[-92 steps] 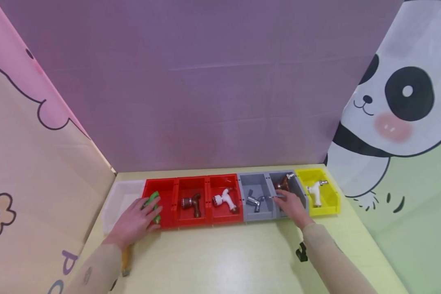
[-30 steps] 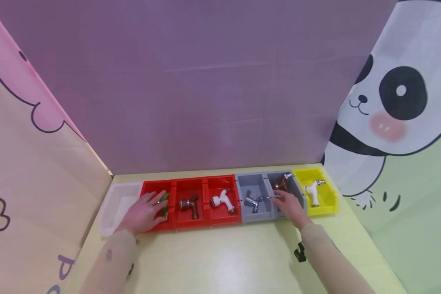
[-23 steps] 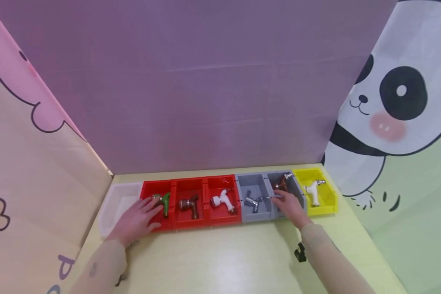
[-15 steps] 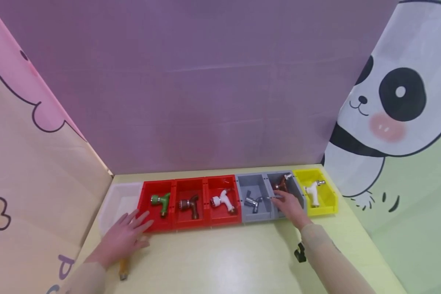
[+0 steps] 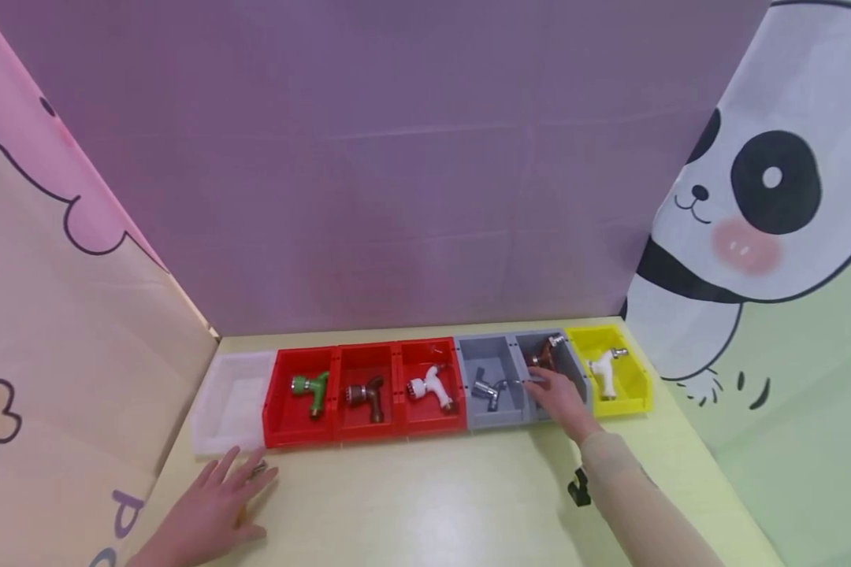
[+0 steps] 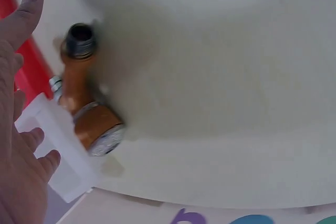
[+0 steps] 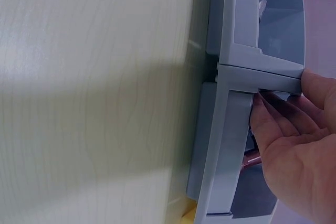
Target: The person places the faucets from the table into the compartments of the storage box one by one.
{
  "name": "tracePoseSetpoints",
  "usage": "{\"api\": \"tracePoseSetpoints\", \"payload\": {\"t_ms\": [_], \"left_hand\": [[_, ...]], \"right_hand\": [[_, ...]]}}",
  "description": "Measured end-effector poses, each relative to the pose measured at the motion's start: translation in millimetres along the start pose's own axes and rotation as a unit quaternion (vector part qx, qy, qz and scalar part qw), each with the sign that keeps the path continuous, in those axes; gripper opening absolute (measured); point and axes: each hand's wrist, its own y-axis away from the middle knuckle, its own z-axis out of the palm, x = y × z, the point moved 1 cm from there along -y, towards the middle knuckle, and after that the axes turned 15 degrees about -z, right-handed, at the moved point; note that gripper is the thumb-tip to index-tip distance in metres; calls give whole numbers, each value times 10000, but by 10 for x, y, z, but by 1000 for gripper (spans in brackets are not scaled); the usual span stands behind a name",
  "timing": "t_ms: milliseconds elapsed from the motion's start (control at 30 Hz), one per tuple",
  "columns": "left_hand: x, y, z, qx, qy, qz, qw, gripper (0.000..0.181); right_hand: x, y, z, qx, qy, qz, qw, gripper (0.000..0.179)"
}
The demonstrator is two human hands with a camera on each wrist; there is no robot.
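Note:
My left hand (image 5: 213, 504) hovers over the table at front left, fingers spread and apart from anything. Beneath it lies an orange faucet (image 6: 79, 82) with a threaded end, mostly hidden in the head view. My right hand (image 5: 563, 402) pinches the side wall of a grey bin (image 7: 236, 145), thumb on one side and fingers inside. A reddish-brown faucet (image 5: 543, 356) is in that bin, partly behind the hand. A green faucet (image 5: 317, 391) lies in the leftmost red bin (image 5: 284, 433). A brown faucet (image 5: 374, 396) and a white faucet (image 5: 436, 387) lie in the other red bins.
The bins form one row along the table's back. A white bin (image 5: 209, 425) is at the left end, and a yellow bin (image 5: 638, 398) with a white-handled faucet (image 5: 606, 372) at the right. A chrome faucet (image 5: 489, 390) lies in the other grey bin. A black object (image 5: 579, 488) sits near the right forearm.
My left hand has let go of the green faucet in the leftmost red bin and drawn back toward the front left, over the orange faucet. My right hand keeps its hold on the grey bin.

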Motion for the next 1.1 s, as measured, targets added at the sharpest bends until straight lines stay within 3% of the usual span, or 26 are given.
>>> {"api": "tracePoseSetpoints", "payload": {"t_ms": [267, 467, 633, 767, 867, 1100], "left_hand": [[-64, 111, 118, -723, 140, -5, 9973, 78], [-112, 134, 181, -421, -211, 251, 9986, 68], [-136, 137, 196, -425, -410, 32, 9982, 66], [-144, 142, 179, -637, -296, -207, 9973, 66], [-141, 142, 157, -637, -261, -214, 9974, 66], [-148, 121, 153, -111, -456, 160, 9988, 62]], "right_hand": [[-2, -9, 4, -17, 12, -44, 10000, 49], [-2, -10, 0, 11, 108, -133, 9999, 49], [4, -3, 2, 9, 114, -78, 9999, 49], [2, -4, 4, -7, 165, -99, 9998, 50], [1, -6, 3, 20, 151, -98, 9998, 50], [-3, 5, -2, 34, 151, -104, 9998, 50]]}}
